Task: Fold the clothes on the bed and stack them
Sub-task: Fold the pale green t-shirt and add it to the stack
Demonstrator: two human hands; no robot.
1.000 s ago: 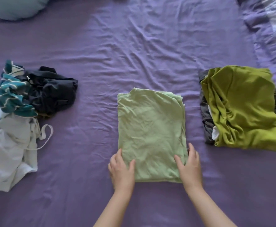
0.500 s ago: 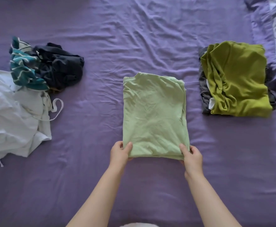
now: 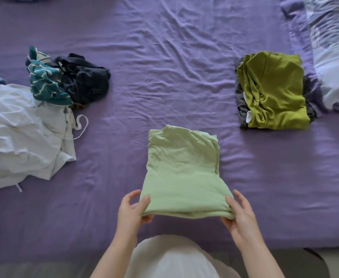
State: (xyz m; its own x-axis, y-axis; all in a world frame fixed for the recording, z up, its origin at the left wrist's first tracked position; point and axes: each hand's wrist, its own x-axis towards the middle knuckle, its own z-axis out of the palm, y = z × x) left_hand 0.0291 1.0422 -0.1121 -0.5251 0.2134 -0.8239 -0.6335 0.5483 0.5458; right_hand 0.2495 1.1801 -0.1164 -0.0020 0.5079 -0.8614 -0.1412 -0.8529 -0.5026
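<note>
A: Where's the green shirt (image 3: 181, 173)?
B: Mid-bed, near the front edge of the purple sheet (image 3: 164, 67). Its near edge is lifted; the far edge lies on the sheet.
A: And the hands?
B: The left hand (image 3: 132, 210) pinches the shirt's near-left corner, the right hand (image 3: 238, 212) its near-right corner, thumbs on top.
A: Room around it?
B: Bare sheet beyond the shirt and on both sides. The olive stack (image 3: 273, 91) sits well right of it; the white heap (image 3: 22, 135) and dark pile (image 3: 82, 79) lie well left.
</note>
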